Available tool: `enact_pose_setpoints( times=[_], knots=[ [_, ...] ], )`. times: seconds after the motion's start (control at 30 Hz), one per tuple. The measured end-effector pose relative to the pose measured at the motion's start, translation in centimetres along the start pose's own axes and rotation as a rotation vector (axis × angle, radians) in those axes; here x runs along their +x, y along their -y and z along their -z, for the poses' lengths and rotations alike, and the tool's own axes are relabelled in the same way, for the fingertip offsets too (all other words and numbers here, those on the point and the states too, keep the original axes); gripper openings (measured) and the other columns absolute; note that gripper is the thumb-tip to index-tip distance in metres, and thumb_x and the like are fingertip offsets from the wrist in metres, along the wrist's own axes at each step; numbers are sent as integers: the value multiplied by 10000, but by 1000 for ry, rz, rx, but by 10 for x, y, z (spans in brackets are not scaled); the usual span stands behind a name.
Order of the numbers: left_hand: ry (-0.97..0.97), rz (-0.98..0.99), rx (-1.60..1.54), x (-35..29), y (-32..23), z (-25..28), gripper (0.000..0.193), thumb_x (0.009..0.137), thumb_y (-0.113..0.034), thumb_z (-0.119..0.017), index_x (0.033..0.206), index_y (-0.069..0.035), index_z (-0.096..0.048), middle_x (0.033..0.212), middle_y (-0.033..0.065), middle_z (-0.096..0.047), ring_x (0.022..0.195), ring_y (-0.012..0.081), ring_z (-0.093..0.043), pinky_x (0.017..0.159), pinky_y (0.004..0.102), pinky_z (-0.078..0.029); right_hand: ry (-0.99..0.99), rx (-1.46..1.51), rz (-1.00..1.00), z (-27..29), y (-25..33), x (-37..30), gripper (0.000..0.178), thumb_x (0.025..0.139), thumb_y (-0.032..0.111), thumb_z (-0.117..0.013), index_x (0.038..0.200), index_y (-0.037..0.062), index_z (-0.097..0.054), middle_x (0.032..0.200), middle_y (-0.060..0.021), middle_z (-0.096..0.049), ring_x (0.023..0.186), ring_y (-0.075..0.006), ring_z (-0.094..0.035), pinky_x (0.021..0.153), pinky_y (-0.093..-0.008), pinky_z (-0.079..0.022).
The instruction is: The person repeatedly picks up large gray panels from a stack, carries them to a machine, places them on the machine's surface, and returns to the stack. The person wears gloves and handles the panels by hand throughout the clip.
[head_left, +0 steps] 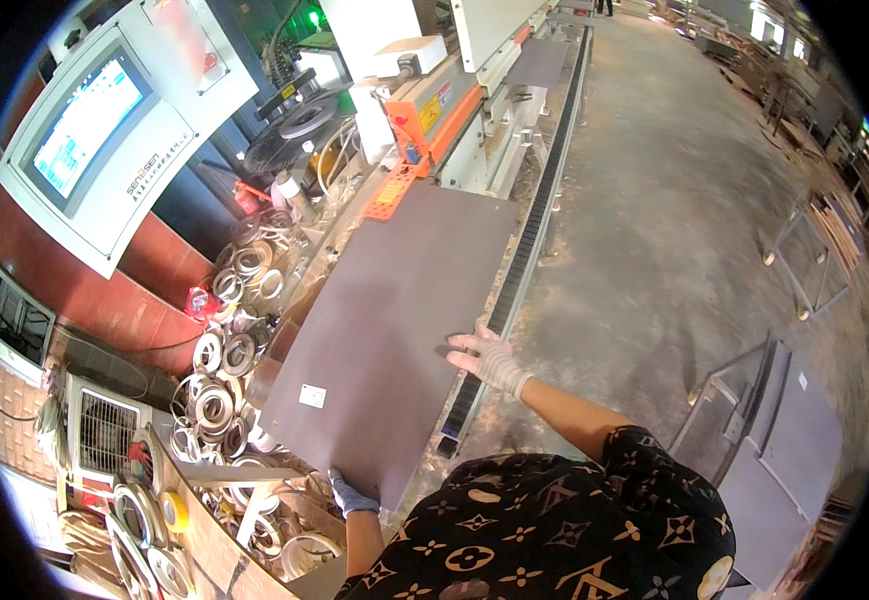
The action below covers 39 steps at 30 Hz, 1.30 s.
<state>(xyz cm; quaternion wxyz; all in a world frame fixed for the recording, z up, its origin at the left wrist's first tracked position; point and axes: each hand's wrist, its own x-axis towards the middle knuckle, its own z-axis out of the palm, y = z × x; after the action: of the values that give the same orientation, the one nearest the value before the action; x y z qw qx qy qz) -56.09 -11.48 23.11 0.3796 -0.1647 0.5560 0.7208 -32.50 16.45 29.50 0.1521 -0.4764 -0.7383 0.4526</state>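
A large flat grey-brown board (404,270) with a small white label near its left corner lies lengthwise in front of me. Its far end reaches the orange guard (394,190) of a machine. My right hand (494,362), in a whitish glove, rests on the board's right edge with fingers spread. At the near edge, my left hand (352,496), in a grey-blue glove, grips the board near its corner. Part of its fingers is hidden by the board.
A black conveyor track (529,235) runs along the board's right side. Rolls of edge banding (216,402) are heaped at left, below a control panel with a lit screen (89,125). More boards (789,430) stand on a rack at right. Another board (539,62) lies farther along the machine.
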Motion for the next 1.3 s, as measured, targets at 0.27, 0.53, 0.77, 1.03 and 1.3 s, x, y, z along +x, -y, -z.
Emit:
enact_pose_setpoints(
  times=[0.27, 0.53, 0.77, 1.03, 1.3],
  knots=[
    [-84, 27, 35, 2, 1, -6, 568, 843, -552, -472, 1245, -154, -520, 1199, 51, -573, 1029, 280, -547, 835, 466, -450, 21, 82, -21, 1, -4, 6, 598, 748, 635, -577, 1231, 284, -576, 1495, -200, -181, 1392, -319, -170, 1086, -578, -77],
    [27, 56, -30, 10, 7, -20, 556, 837, -563, -465, 1245, -188, -515, 1249, 8, -542, 1052, 264, -530, 785, 452, -426, 0, 133, -1, -1, -22, 29, 605, 737, 656, -571, 1214, 284, -589, 1484, -224, -189, 1385, -335, -184, 1074, -600, -93],
    [156, 94, -72, 10, 8, -31, 589, 872, -555, -391, 1312, -170, -460, 1281, 22, -525, 1123, 275, -503, 865, 451, -420, -27, 125, 12, 3, -25, 34, 600, 739, 677, -549, 1192, 286, -606, 1465, -233, -229, 1374, -333, -212, 1053, -632, -111],
    [220, 34, -46, 38, 19, -94, 580, 890, -521, -373, 1310, -134, -473, 1325, 63, -496, 1174, 303, -478, 955, 473, -403, -129, 11, -30, 56, -14, 61, 552, 770, 650, -521, 1174, 286, -618, 1455, -178, -292, 1374, -293, -222, 1053, -588, -186],
    [298, 164, 148, 44, 30, -165, 618, 896, -526, -349, 1368, -132, -403, 1407, 76, -402, 1274, 313, -383, 1045, 472, -322, -209, 53, -17, 84, -71, -38, 528, 835, 445, -513, 1255, 127, -526, 1253, -143, -545, 1164, -312, -504, 981, -379, -396]
  ],
)
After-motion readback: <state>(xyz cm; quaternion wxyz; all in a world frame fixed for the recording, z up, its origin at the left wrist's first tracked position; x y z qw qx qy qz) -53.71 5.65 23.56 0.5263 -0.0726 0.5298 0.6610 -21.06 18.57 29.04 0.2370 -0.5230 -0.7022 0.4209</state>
